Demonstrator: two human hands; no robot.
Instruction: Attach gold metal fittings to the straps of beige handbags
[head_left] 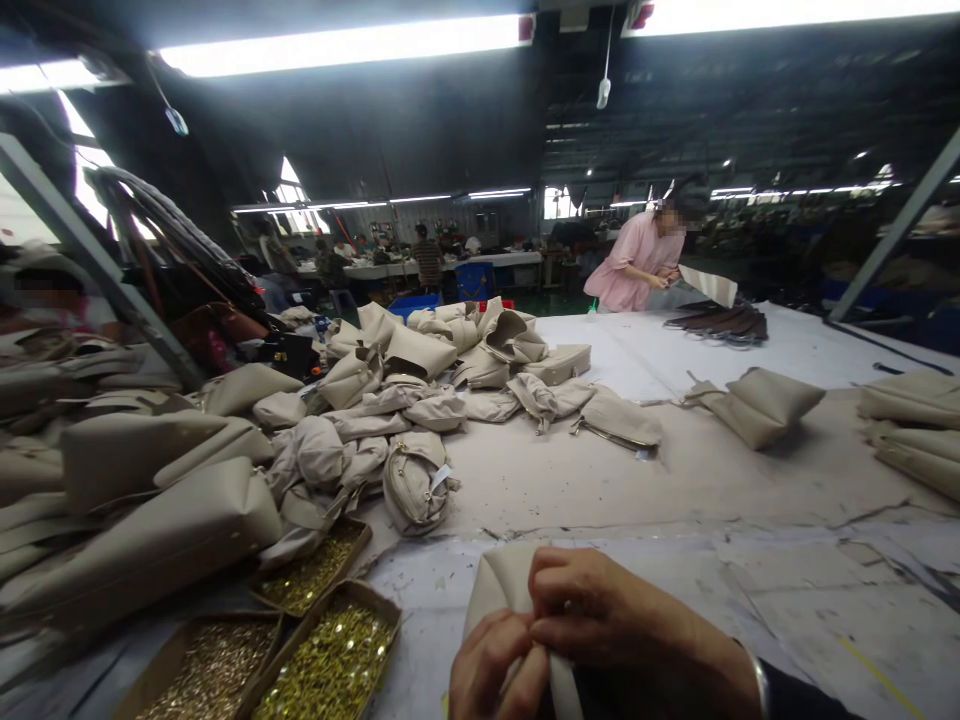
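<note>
A beige bag piece (499, 580) stands at the bottom centre, near the table's front edge. My left hand (499, 665) is closed on its upper part, fingers bent round the material. From the right, my right hand (592, 605) pinches the same piece, its fingertips close to those of my left hand. Whatever small part lies between the fingertips is hidden. To the left are open boxes of small metal pieces: gold-coloured ones (330, 655), copper-toned ones (214, 670) and a smaller gold lot (315, 570).
Beige bags and pouches (420, 350) are heaped on the left and middle of the table (570, 490). More bags (772, 405) lie at the right. Across the table a person in pink (630, 260) handles a striped piece beside dark strips (724, 322).
</note>
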